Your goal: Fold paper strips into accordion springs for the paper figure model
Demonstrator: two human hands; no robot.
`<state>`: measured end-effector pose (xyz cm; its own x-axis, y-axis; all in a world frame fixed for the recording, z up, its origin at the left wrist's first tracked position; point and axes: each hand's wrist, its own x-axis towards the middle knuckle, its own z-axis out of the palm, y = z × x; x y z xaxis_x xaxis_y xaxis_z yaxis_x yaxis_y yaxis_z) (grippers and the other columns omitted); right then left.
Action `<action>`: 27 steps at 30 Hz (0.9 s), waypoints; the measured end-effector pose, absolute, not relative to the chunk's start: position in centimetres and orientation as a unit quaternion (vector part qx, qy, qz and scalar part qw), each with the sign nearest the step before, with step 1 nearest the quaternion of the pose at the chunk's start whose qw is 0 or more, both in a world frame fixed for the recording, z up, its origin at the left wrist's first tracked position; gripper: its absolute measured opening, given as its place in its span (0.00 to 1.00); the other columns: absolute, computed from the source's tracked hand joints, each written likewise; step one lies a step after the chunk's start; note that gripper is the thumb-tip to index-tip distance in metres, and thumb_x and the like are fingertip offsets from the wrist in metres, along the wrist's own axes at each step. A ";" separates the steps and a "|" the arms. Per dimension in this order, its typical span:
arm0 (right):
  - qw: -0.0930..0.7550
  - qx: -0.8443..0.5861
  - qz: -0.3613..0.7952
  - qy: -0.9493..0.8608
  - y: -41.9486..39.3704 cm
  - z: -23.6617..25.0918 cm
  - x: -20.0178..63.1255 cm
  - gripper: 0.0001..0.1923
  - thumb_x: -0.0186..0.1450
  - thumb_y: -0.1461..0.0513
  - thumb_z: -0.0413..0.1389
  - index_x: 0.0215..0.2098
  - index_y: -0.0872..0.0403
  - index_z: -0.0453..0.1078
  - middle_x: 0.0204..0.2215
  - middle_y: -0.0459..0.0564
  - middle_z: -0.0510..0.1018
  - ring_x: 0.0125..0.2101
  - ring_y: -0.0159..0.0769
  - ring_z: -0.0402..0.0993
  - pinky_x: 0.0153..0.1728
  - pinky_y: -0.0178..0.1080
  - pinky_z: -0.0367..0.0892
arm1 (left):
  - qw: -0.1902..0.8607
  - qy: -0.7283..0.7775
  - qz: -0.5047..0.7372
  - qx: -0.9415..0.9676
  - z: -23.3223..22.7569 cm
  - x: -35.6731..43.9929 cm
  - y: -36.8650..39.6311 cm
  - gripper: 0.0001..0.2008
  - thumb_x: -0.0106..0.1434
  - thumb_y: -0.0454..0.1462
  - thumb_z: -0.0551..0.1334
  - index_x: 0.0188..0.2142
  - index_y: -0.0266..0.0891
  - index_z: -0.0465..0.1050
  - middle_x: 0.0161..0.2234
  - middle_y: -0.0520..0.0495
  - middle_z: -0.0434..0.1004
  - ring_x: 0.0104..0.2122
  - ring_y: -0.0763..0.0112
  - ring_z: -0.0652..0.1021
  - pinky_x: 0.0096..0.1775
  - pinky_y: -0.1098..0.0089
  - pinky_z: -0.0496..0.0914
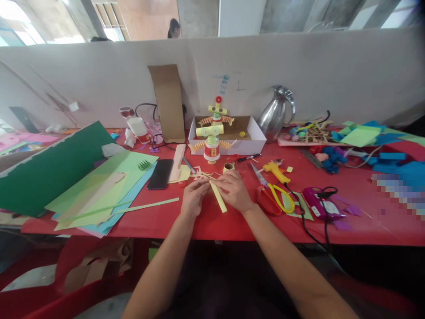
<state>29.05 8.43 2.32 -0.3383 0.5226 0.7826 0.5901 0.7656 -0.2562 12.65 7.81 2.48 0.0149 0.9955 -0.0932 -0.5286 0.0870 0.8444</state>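
Observation:
Both my hands meet over the red table near its front edge. A pale yellow paper strip (218,197) hangs from between them, its free end slanting toward me. My left hand (195,194) pinches the strip's upper end from the left. From the right, my right hand (234,190) has its fingers closed on the same end, which is partly hidden. Just beyond my right fingers stands a small paper roll (228,167). Farther off, a paper-cup figure (211,148) with folded-paper arms stands in front of a similar figure (217,115).
Scissors (274,197) and a yellow glue gun (276,172) with a black cord lie to the right, near a purple device (320,204). A phone (161,173) and coloured paper sheets (89,190) are at left. Behind stand a white box (257,141) and a metal jug (277,113).

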 end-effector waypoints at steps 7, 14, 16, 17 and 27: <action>0.471 -0.324 -0.009 -0.821 8.6 2.0 28.9 0.16 0.67 0.65 0.55 0.51 0.44 0.75 0.34 0.49 0.78 0.40 0.41 0.67 0.47 0.47 0.65 | 0.625 0.378 0.604 0.319 2.5 12.7 7.7 0.14 0.43 0.35 0.75 0.31 0.36 0.80 0.32 0.46 0.82 0.33 0.69 0.80 0.41 0.68 0.73; 0.443 -0.333 -0.016 -0.832 8.7 2.4 29.5 0.18 0.66 0.67 0.54 0.49 0.44 0.76 0.37 0.51 0.75 0.43 0.43 0.66 0.48 0.49 0.64 | 0.627 0.372 0.601 0.326 2.6 12.6 7.8 0.13 0.45 0.36 0.74 0.32 0.36 0.80 0.32 0.46 0.81 0.33 0.70 0.80 0.39 0.69 0.73; 0.440 -0.336 -0.014 -0.833 8.5 2.6 29.5 0.20 0.64 0.69 0.54 0.49 0.44 0.76 0.37 0.51 0.75 0.43 0.43 0.65 0.48 0.49 0.64 | 0.620 0.376 0.604 0.330 2.6 12.6 7.8 0.14 0.44 0.36 0.75 0.32 0.36 0.80 0.33 0.46 0.81 0.33 0.70 0.79 0.40 0.69 0.73; 0.448 -0.337 -0.009 -0.828 8.4 2.7 29.4 0.20 0.64 0.69 0.53 0.49 0.44 0.76 0.37 0.51 0.75 0.43 0.43 0.66 0.48 0.49 0.65 | 0.616 0.378 0.606 0.332 2.6 12.6 7.8 0.14 0.44 0.36 0.75 0.32 0.37 0.80 0.33 0.47 0.81 0.33 0.71 0.79 0.39 0.70 0.73; 0.563 -0.397 0.110 -0.717 6.6 3.3 28.0 0.06 0.63 0.59 0.59 0.33 0.52 0.76 0.26 0.48 0.78 0.28 0.38 0.72 0.34 0.41 0.69 | 0.586 0.333 0.661 0.330 2.6 12.5 8.0 0.13 0.49 0.36 0.73 0.35 0.40 0.80 0.32 0.53 0.78 0.29 0.81 0.75 0.36 0.77 0.69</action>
<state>28.04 6.59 3.28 -0.0521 0.6924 0.7197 0.4448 0.6613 -0.6040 12.46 8.04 2.57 -0.0946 0.9945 0.0458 -0.5551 -0.0908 0.8268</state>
